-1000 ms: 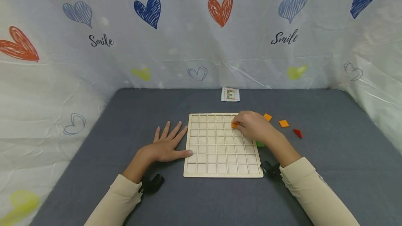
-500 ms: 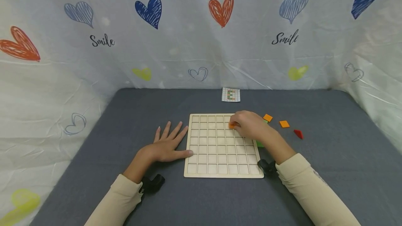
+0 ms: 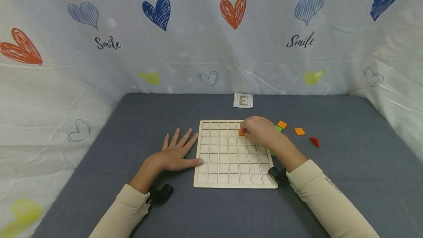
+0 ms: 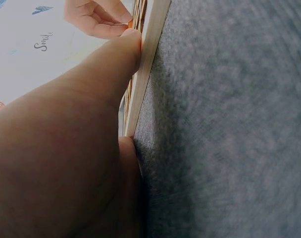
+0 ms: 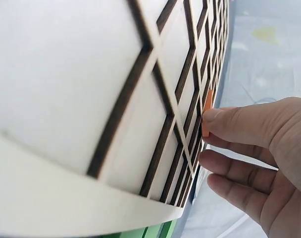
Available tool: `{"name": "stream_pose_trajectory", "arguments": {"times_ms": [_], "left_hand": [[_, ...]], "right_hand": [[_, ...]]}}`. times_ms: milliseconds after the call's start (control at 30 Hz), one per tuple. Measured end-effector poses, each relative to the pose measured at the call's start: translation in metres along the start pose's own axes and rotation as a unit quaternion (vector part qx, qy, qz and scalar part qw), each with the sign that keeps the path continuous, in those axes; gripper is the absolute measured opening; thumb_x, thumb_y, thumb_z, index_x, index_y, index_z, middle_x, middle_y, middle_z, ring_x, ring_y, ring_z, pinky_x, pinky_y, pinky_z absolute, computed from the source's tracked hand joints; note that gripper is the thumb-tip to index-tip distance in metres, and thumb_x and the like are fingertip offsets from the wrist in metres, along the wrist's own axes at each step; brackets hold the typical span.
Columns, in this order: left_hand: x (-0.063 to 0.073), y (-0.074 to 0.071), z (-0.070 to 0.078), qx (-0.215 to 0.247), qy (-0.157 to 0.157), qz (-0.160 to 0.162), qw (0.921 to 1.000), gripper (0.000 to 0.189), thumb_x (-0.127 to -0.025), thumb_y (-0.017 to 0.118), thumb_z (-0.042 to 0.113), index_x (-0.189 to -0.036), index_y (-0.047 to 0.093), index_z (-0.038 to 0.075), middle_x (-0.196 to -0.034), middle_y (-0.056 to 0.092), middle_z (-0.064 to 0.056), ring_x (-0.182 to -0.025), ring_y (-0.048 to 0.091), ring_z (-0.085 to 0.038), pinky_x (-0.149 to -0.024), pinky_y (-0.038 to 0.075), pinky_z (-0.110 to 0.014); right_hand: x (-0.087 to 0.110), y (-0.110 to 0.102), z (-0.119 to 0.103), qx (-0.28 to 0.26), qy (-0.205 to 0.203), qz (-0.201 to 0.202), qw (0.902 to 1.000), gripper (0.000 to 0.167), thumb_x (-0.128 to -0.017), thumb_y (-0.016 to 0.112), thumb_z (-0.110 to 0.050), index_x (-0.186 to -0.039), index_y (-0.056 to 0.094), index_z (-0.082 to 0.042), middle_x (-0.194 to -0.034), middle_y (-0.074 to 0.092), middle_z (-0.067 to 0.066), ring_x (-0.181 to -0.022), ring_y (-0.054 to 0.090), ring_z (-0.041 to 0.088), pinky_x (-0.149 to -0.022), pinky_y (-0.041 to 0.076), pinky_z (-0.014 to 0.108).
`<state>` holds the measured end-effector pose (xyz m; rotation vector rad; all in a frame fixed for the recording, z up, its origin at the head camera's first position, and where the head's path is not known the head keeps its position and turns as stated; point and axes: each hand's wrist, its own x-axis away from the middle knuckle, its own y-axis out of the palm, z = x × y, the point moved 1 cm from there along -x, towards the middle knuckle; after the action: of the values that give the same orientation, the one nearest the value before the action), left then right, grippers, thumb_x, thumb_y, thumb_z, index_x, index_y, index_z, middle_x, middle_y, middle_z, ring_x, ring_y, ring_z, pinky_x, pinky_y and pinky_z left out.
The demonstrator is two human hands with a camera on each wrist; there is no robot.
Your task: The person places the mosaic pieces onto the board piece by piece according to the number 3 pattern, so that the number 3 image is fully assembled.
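A pale wooden grid board (image 3: 223, 158) with rows of square recesses lies on the grey cloth. Over its upper right part, my right hand (image 3: 261, 130) pinches an orange square tile (image 3: 241, 132) between thumb and fingers. The right wrist view has that orange tile (image 5: 207, 113) tilted, right at the grid's ribs. My left hand (image 3: 175, 157) lies flat with spread fingers at the board's left edge. Its thumb (image 4: 125, 47) rests on the board's rim in the left wrist view.
Right of the board lie two orange tiles (image 3: 282, 124) (image 3: 299, 131), a red triangular tile (image 3: 314, 141) and green tiles (image 3: 278, 128) partly hidden by the right arm. A small printed pattern card (image 3: 243, 100) lies behind the board, before a heart-printed curtain (image 3: 185, 47).
My right hand has moved slightly left across the board's upper part with the orange tile. My left hand has stayed in place.
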<state>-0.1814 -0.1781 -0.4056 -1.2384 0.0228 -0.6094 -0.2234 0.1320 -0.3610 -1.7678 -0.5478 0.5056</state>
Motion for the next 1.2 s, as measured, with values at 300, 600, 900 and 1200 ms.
{"name": "stream_pose_trajectory", "arguments": {"times_ms": [300,600,900,1200], "left_hand": [[-0.001,0.000,0.001,0.000,0.002,0.003,1.0000,0.102,-0.086,0.044,0.084,-0.162,0.001,0.030,-0.166,-0.012,0.003,-0.147,-0.025,-0.032,-0.111,-0.018,-0.060],[0.005,-0.008,0.010,0.014,0.010,-0.005,0.9998,0.103,-0.089,0.047,0.080,-0.163,0.006,0.021,-0.168,-0.007,-0.007,-0.148,-0.021,-0.038,-0.111,-0.017,-0.063],[0.000,-0.002,0.003,-0.001,-0.003,0.002,1.0000,0.104,-0.085,0.043,0.085,-0.163,0.003,0.027,-0.167,-0.010,0.000,-0.148,-0.024,-0.033,-0.111,-0.019,-0.060],[-0.001,0.002,-0.001,-0.005,-0.008,0.002,1.0000,0.105,-0.083,0.041,0.088,-0.162,-0.001,0.032,-0.166,-0.013,0.004,-0.147,-0.026,-0.030,-0.111,-0.019,-0.059]], "right_hand": [[-0.003,-0.002,-0.003,0.004,0.008,-0.010,0.9999,0.015,-0.090,0.072,0.000,-0.081,0.074,-0.012,-0.092,0.072,0.004,-0.081,0.065,0.022,-0.074,0.055,0.041],[0.000,-0.003,-0.002,-0.020,0.025,-0.023,0.9992,0.021,-0.094,0.064,0.005,-0.088,0.076,-0.011,-0.102,0.072,0.007,-0.090,0.066,0.025,-0.080,0.054,0.042],[0.026,-0.015,0.014,-0.107,0.056,-0.003,0.9927,0.028,-0.097,0.058,0.004,-0.122,0.070,0.000,-0.121,0.067,0.015,-0.109,0.064,0.035,-0.087,0.052,0.049],[0.061,-0.036,0.049,-0.102,0.140,0.040,0.9840,0.026,-0.094,0.058,0.006,-0.116,0.071,0.003,-0.112,0.069,0.021,-0.094,0.065,0.036,-0.071,0.052,0.046]]}}
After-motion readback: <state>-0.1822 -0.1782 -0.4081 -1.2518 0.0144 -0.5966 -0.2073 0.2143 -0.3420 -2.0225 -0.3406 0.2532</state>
